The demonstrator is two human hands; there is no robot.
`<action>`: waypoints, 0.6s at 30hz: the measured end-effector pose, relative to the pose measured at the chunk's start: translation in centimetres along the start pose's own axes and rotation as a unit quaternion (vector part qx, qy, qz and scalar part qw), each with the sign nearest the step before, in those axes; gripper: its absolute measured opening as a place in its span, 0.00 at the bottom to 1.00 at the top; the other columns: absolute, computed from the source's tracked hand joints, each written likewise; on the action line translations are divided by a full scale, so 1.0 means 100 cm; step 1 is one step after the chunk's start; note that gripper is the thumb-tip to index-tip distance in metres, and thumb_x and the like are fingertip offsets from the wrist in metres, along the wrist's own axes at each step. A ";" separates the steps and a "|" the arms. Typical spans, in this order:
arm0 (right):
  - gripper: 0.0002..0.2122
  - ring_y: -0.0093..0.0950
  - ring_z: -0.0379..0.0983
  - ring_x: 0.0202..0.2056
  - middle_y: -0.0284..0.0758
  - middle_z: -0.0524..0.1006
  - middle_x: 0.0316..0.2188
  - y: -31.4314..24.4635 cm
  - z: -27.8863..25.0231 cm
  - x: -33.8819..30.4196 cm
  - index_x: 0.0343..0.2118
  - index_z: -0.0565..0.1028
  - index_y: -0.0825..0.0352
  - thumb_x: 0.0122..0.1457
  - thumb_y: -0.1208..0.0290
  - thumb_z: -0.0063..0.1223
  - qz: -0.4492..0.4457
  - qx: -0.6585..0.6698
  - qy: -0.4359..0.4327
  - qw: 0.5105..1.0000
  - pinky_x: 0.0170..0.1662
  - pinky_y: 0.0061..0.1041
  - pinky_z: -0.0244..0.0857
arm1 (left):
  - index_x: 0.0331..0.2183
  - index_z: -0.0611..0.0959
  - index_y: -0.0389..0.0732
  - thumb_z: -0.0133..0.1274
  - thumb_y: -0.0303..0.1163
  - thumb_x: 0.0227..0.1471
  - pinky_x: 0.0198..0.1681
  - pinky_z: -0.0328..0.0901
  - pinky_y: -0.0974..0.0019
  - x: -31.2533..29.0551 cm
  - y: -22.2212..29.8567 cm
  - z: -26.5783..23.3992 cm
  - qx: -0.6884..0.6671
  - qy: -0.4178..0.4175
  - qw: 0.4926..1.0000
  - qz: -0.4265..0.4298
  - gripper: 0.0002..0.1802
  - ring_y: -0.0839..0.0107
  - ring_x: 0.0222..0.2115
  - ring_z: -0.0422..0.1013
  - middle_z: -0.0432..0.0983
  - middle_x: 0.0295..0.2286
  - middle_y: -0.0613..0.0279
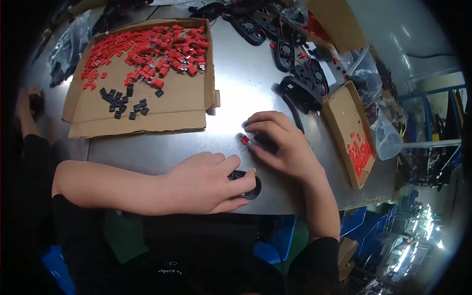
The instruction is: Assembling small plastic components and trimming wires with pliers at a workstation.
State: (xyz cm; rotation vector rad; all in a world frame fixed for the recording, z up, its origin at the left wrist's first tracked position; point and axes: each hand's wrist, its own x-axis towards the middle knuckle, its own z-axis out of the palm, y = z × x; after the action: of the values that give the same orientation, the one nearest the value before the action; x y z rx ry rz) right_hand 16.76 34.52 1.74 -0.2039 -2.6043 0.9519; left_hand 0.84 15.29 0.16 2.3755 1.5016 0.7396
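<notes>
White glare on metal table; edges bent, corners black, lower foreground dim.

Partly covered, a rounded black part is at the surface's near edge, a small red block beyond.

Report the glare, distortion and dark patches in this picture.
Head view: white glare on the metal table between the cardboard tray and the right hand; head view: the table's near edge bows, and the corners fall to black; head view: the black part in the left hand shows little detail; head view: bright lights flare at lower right.
</notes>
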 end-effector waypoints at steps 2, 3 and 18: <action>0.11 0.38 0.77 0.46 0.36 0.79 0.43 0.005 0.001 0.006 0.39 0.80 0.66 0.51 0.80 0.66 -0.071 -0.037 -0.075 0.994 0.50 0.34 0.72 | 0.47 0.78 0.45 0.59 0.49 0.57 0.30 0.69 0.60 0.003 0.000 -0.003 0.000 0.003 1.000 -0.006 0.23 0.61 0.26 0.73 0.70 0.31 0.57; 0.11 0.38 0.76 0.45 0.35 0.79 0.42 0.011 0.006 0.006 0.37 0.79 0.64 0.51 0.79 0.67 -0.085 -0.041 -0.060 0.994 0.49 0.34 0.71 | 0.47 0.78 0.45 0.59 0.49 0.57 0.30 0.69 0.60 0.004 0.000 -0.005 -0.006 -0.005 1.000 -0.004 0.23 0.61 0.26 0.73 0.70 0.31 0.57; 0.09 0.33 0.80 0.40 0.35 0.81 0.38 0.002 0.011 -0.005 0.35 0.81 0.66 0.51 0.80 0.68 -0.036 -0.063 0.017 0.997 0.42 0.30 0.74 | 0.46 0.78 0.43 0.66 0.45 0.50 0.32 0.69 0.58 -0.004 -0.003 -0.012 0.020 0.007 0.998 -0.062 0.26 0.60 0.29 0.73 0.70 0.32 0.58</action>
State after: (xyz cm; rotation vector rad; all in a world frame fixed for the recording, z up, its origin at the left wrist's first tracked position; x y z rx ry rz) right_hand 16.86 33.88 0.73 -0.1549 -2.6226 0.7540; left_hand -0.15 14.93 0.92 2.2853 1.6673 0.7051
